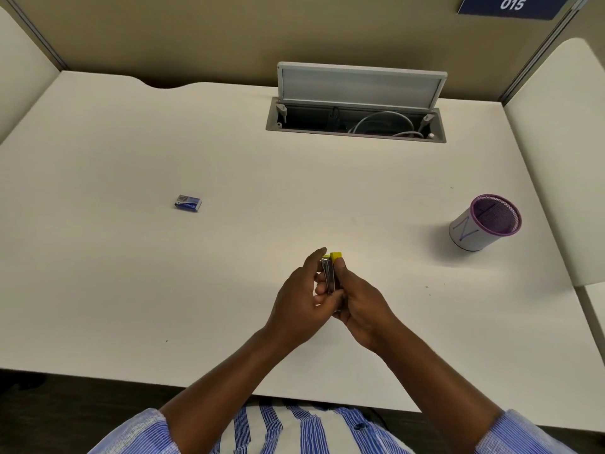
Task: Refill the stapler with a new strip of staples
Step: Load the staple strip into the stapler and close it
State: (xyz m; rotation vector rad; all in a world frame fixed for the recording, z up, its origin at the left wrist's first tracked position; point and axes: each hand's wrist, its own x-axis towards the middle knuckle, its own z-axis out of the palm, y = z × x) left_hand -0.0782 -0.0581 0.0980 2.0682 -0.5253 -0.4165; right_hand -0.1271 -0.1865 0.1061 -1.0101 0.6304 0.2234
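Note:
A small stapler (331,271), yellow with a shiny metal magazine, is held just above the white desk (229,257) near its front middle. My right hand (361,306) grips it from the right side. My left hand (302,299) touches its left side, fingers curled against the metal part and the forefinger stretched up beside the yellow tip. Whether a staple strip sits between the fingers cannot be made out. A small blue staple box (188,203) lies shut on the desk, far to the left of both hands.
A purple-rimmed mesh pen cup (484,222) stands at the right. An open cable hatch (357,121) with its lid raised sits at the desk's back. Partition walls close the back and sides.

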